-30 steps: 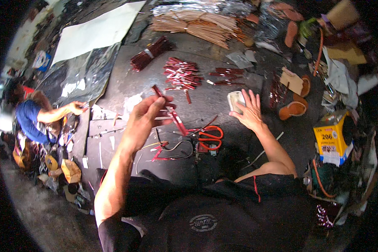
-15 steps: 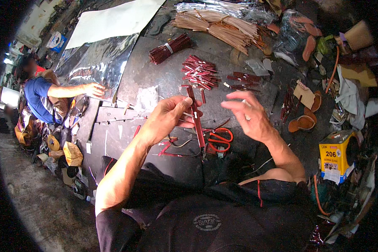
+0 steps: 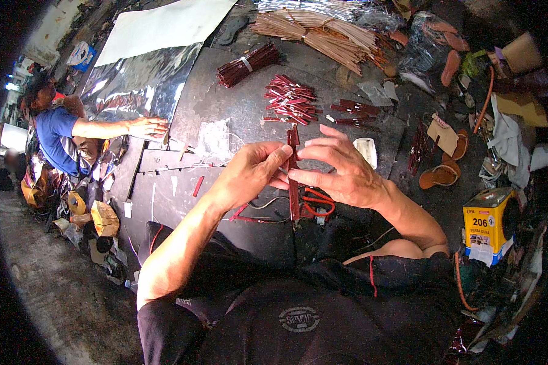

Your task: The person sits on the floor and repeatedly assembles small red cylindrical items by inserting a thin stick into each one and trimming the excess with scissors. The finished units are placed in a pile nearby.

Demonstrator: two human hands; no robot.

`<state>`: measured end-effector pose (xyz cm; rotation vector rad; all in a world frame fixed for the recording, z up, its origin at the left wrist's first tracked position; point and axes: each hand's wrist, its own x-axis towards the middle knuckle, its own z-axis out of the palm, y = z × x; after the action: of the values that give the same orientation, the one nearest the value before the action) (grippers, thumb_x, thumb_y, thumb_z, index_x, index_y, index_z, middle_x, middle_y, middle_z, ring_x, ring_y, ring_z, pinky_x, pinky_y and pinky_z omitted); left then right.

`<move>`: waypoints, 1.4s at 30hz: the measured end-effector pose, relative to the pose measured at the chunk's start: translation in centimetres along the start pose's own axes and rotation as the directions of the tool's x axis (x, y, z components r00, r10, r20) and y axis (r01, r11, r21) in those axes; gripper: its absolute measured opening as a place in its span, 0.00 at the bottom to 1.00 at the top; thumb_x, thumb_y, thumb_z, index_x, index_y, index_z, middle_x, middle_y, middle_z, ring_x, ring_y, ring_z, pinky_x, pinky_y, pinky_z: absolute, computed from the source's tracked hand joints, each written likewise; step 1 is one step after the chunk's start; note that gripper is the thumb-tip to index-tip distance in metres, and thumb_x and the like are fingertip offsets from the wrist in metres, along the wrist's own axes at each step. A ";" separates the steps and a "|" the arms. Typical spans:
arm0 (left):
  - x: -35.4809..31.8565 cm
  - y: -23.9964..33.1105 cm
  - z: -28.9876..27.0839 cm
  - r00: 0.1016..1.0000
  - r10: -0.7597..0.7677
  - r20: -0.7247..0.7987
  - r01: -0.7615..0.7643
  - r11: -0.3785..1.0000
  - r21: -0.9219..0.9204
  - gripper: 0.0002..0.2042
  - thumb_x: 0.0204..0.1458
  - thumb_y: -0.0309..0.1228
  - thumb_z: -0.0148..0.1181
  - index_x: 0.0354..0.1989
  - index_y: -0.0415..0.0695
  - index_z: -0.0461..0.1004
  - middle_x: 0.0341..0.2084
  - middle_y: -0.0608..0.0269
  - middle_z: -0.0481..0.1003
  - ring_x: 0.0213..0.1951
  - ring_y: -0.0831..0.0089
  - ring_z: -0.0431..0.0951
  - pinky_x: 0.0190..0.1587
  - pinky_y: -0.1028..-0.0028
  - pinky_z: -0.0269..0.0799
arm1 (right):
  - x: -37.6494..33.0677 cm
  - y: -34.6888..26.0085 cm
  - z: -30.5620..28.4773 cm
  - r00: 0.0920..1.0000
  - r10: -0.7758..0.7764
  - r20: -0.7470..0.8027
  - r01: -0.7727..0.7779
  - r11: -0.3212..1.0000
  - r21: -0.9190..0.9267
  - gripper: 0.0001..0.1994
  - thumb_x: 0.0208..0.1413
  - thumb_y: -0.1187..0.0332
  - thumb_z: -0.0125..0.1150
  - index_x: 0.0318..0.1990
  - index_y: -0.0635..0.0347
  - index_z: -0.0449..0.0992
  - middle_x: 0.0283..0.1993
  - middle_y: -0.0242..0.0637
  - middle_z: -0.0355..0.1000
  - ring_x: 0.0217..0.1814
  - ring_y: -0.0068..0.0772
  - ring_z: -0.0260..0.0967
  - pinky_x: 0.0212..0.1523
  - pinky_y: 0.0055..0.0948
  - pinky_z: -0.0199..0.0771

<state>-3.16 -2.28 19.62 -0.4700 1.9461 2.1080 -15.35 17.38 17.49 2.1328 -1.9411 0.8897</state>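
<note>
My left hand pinches a dark red strap strip between thumb and fingers, holding it roughly upright above the dark work surface. Reaching in from the other side, my right hand has its fingers apart, with the tips at the strip's edge. Orange-red scissor handles show just behind the strip; the blades are hidden. Past my hands lies a loose pile of short dark red strips. A smaller group of such strips is to its right.
A tied dark red bundle and tan strip bundles lie farther off. At left, a person in blue reaches over shiny sheeting. Brown sandals and a yellow tin are at right.
My right hand has moved left, bringing its fingertips to the strip. The strip now stands more upright in my left hand. The other person's arm has shifted slightly right.
</note>
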 end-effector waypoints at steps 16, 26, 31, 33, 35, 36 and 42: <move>0.9 -0.5 0.3 0.999 -0.025 0.039 0.025 1.000 -0.001 0.17 0.66 0.38 0.48 0.44 0.34 0.74 0.34 0.59 0.77 0.34 0.75 0.79 0.39 0.74 0.81 | -1.5 0.1 0.3 0.999 -0.030 0.018 0.030 0.999 -0.036 0.17 0.51 0.69 0.58 0.51 0.44 0.76 0.53 0.34 0.66 0.60 0.36 0.64 0.69 0.53 0.55; 0.7 -0.6 0.4 0.998 -0.021 0.066 0.018 0.999 0.044 0.16 0.66 0.36 0.48 0.44 0.34 0.74 0.32 0.60 0.78 0.34 0.74 0.79 0.39 0.73 0.81 | -1.1 0.7 0.3 0.999 0.019 -0.028 -0.019 1.000 -0.013 0.16 0.51 0.71 0.60 0.49 0.45 0.77 0.51 0.33 0.66 0.58 0.36 0.67 0.68 0.54 0.57; 1.0 -1.2 0.2 0.997 -0.020 0.068 0.022 0.999 -0.026 0.20 0.66 0.43 0.47 0.43 0.35 0.73 0.34 0.60 0.77 0.33 0.76 0.78 0.38 0.74 0.80 | -1.4 0.4 0.5 1.000 -0.021 -0.018 0.020 0.999 -0.039 0.16 0.51 0.69 0.59 0.49 0.44 0.77 0.51 0.33 0.66 0.58 0.35 0.67 0.68 0.53 0.57; 1.1 -1.3 0.0 0.998 -0.026 0.055 0.028 0.999 -0.035 0.19 0.66 0.42 0.47 0.43 0.35 0.73 0.34 0.60 0.77 0.34 0.76 0.78 0.37 0.75 0.80 | -1.6 0.3 0.6 0.999 -0.031 -0.010 0.030 0.998 -0.050 0.15 0.52 0.68 0.59 0.49 0.43 0.77 0.51 0.32 0.66 0.59 0.34 0.66 0.69 0.53 0.57; 1.2 -1.2 0.0 0.998 -0.028 0.051 0.030 0.999 -0.034 0.19 0.66 0.42 0.47 0.43 0.35 0.73 0.35 0.60 0.77 0.34 0.76 0.78 0.37 0.75 0.80 | -1.4 -0.1 0.9 0.999 -0.041 -0.013 0.041 0.999 -0.026 0.17 0.47 0.70 0.64 0.47 0.43 0.79 0.51 0.31 0.67 0.57 0.35 0.67 0.68 0.54 0.59; 1.2 -1.1 0.1 0.998 -0.038 0.046 0.039 0.999 -0.014 0.18 0.66 0.40 0.47 0.44 0.34 0.73 0.34 0.59 0.77 0.34 0.75 0.79 0.38 0.74 0.80 | -1.4 -0.2 1.0 0.999 -0.043 -0.014 0.043 0.999 -0.015 0.18 0.45 0.71 0.67 0.46 0.43 0.80 0.51 0.31 0.67 0.57 0.35 0.68 0.67 0.54 0.59; 1.4 -1.1 -0.1 0.999 0.006 -0.038 -0.007 1.000 -0.031 0.19 0.66 0.40 0.45 0.48 0.34 0.73 0.38 0.57 0.77 0.36 0.72 0.79 0.42 0.72 0.79 | -2.6 -0.2 1.1 0.974 0.193 -0.118 -0.170 0.969 0.181 0.16 0.49 0.75 0.62 0.47 0.49 0.75 0.52 0.36 0.67 0.57 0.40 0.67 0.62 0.48 0.66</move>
<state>-4.06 -2.32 18.04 -0.5141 1.9401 2.1509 -14.80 19.15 15.37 1.9418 -2.0840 1.2409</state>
